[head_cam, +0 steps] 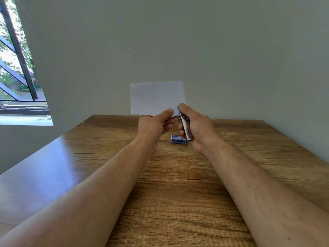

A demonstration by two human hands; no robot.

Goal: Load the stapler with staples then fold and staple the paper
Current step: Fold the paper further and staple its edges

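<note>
Pinching lower edge of folded white paper [157,98]: left hand [154,126], thumb on top, fingers behind. Right hand [195,125] closed around blue-tipped metal stapler [184,124], nose at paper's lower right corner. Paper upright, above wooden table [178,193]. Blue staple box [179,139] flat on table, beneath hands. Window [16,65] far left.

A folded white rectangular sheet of paper [157,98] is held upright at the centre of the frame, pinched at its lower edge by the left hand [154,126]. A small metal stapler with a blue tip [184,124] is gripped in the right hand [196,126] at the paper's lower right corner. A small blue cardboard staple box [179,139] is seen on the wood-grain table [178,193] below the hands. A window [16,56] is visible at upper left.
</note>
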